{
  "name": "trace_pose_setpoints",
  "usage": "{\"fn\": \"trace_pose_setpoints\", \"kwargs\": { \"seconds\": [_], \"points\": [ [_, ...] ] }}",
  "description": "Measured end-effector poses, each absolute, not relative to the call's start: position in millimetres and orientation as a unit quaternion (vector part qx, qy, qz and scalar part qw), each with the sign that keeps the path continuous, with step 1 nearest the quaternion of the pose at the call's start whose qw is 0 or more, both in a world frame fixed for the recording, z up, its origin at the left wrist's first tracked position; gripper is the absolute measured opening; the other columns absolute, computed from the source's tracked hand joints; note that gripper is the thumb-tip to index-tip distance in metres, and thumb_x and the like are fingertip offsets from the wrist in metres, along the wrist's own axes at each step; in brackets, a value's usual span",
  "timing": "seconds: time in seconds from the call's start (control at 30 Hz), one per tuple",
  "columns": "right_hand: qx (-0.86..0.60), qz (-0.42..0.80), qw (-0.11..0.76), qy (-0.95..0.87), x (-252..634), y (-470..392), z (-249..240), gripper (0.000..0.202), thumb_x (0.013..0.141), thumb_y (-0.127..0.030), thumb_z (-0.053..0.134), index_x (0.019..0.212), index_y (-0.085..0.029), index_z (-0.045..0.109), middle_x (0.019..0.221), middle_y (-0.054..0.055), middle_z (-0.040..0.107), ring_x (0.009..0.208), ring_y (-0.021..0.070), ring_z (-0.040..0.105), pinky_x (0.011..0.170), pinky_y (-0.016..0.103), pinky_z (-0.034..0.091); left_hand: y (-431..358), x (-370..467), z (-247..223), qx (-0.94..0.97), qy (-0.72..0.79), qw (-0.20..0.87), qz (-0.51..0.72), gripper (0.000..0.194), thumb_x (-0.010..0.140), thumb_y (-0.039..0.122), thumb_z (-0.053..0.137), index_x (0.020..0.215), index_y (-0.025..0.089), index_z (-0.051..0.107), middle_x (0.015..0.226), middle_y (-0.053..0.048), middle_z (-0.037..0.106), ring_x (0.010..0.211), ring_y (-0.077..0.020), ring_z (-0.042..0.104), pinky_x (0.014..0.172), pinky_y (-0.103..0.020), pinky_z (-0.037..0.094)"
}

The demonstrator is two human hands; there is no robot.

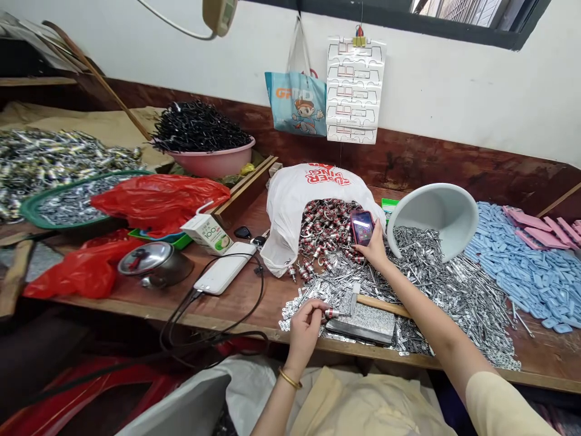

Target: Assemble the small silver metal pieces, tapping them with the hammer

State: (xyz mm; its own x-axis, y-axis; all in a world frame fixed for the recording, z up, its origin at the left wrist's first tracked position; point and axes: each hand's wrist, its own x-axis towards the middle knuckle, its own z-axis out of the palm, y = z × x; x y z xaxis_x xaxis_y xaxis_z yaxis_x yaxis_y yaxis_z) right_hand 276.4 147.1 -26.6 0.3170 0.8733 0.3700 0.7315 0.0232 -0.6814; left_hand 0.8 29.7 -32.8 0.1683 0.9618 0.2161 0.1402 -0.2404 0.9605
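My left hand (306, 327) is closed at the bench's front edge. Its fingertips pinch a small red-and-silver cylindrical part (333, 313), which points right toward a flat metal block (370, 322). Across that block lies a hammer (381, 304) with a wooden handle. My right hand (373, 247) is wrapped round a smartphone (362, 227) with a pinkish case, its screen lit. The phone is over a heap of similar red-and-silver parts (320, 227) spilling from a white plastic bag (285, 200). Beneath my right forearm spreads a pile of thin silver metal strips (436, 309).
A grey tub (458, 215) lies tipped on the pile. Light-blue pieces (512, 260) cover the right side. Leftward are a white power bank (224, 269) with black cables, a drink carton (206, 233), a lidded metal pot (157, 266) and red plastic bags (158, 197).
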Motion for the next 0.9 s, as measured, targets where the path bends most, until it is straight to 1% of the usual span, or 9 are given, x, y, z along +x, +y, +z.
{"fn": "trace_pose_setpoints", "kwargs": {
  "seconds": [0.13,0.23,0.33,0.43,0.57,0.7,0.8,0.87,0.9],
  "points": [
    [-0.685,0.091,0.410,-0.596,279.4,138.1,-25.7,0.120,0.083,-0.042,0.074,0.160,-0.010,-0.012,0.167,0.027,0.011,0.158,0.0346,0.012,0.127,0.051,0.019,30.0,0.3,-33.0,0.630,0.441,0.434,0.469,0.021,0.086,0.023,0.051,0.076,0.018,0.069,0.079,-0.003,0.068,0.070,-0.0150,0.064,0.061,-0.023,0.053],
    [-0.669,0.075,0.397,-0.624,280.3,125.6,-23.4,0.105,0.092,-0.040,0.062,0.161,-0.010,-0.010,0.168,0.025,0.012,0.158,0.0340,0.011,0.127,0.052,0.020,29.8,0.6,-32.5,0.633,0.441,0.430,0.469,0.021,0.086,0.023,0.051,0.076,0.018,0.070,0.080,-0.004,0.068,0.071,-0.0155,0.064,0.062,-0.024,0.053],
    [-0.638,0.039,0.388,-0.664,282.9,108.1,-19.9,0.082,0.099,-0.032,0.044,0.162,-0.011,-0.006,0.168,0.023,0.014,0.158,0.0303,0.014,0.127,0.051,0.022,29.6,1.5,-31.6,0.635,0.441,0.422,0.474,0.022,0.086,0.023,0.052,0.075,0.018,0.070,0.080,-0.003,0.069,0.071,-0.0155,0.064,0.063,-0.024,0.052],
    [-0.619,0.015,0.377,-0.689,286.6,93.7,-16.6,0.072,0.101,-0.023,0.032,0.162,-0.010,-0.003,0.166,0.023,0.022,0.156,0.0286,0.021,0.126,0.051,0.027,30.0,2.4,-32.1,0.625,0.440,0.430,0.481,0.020,0.084,0.023,0.053,0.074,0.018,0.070,0.079,-0.003,0.069,0.070,-0.0153,0.064,0.062,-0.024,0.052],
    [-0.627,0.015,0.352,-0.695,290.1,84.6,-13.7,0.070,0.100,-0.020,0.031,0.162,-0.007,0.001,0.160,0.024,0.035,0.153,0.0294,0.030,0.125,0.051,0.031,32.2,2.0,-36.4,0.563,0.446,0.473,0.510,0.016,0.081,0.027,0.059,0.073,0.018,0.070,0.080,-0.003,0.069,0.071,-0.0158,0.065,0.063,-0.025,0.054],
    [-0.632,0.013,0.322,-0.705,292.3,80.7,-7.7,0.065,0.099,-0.020,0.035,0.160,-0.007,0.019,0.158,0.022,0.039,0.154,0.0300,0.027,0.124,0.053,0.032,37.3,2.2,-40.7,0.450,0.455,0.536,0.551,0.018,0.076,0.034,0.067,0.074,0.017,0.070,0.080,-0.003,0.070,0.069,-0.0153,0.065,0.063,-0.026,0.056],
    [-0.629,-0.002,0.295,-0.719,293.5,89.2,2.9,0.060,0.098,-0.019,0.036,0.157,-0.008,0.028,0.160,0.021,0.036,0.156,0.0297,0.020,0.124,0.054,0.032,41.2,5.0,-40.5,0.402,0.454,0.570,0.554,0.023,0.073,0.037,0.072,0.082,0.016,0.073,0.086,-0.005,0.074,0.078,-0.0178,0.069,0.073,-0.030,0.059],
    [-0.629,-0.014,0.275,-0.727,292.7,102.6,12.4,0.060,0.097,-0.017,0.035,0.156,-0.008,0.030,0.162,0.020,0.033,0.158,0.0296,0.014,0.125,0.055,0.029,42.1,7.2,-39.4,0.406,0.441,0.583,0.549,0.029,0.074,0.039,0.075,0.090,0.016,0.075,0.097,-0.008,0.075,0.088,-0.0198,0.071,0.084,-0.033,0.060],
    [-0.630,-0.015,0.263,-0.730,291.3,109.8,17.6,0.060,0.096,-0.015,0.035,0.155,-0.008,0.031,0.162,0.020,0.034,0.158,0.0300,0.013,0.125,0.056,0.027,42.0,7.8,-38.9,0.417,0.433,0.585,0.545,0.032,0.074,0.039,0.077,0.095,0.016,0.075,0.103,-0.008,0.074,0.093,-0.0205,0.071,0.088,-0.034,0.059]
  ]
}}
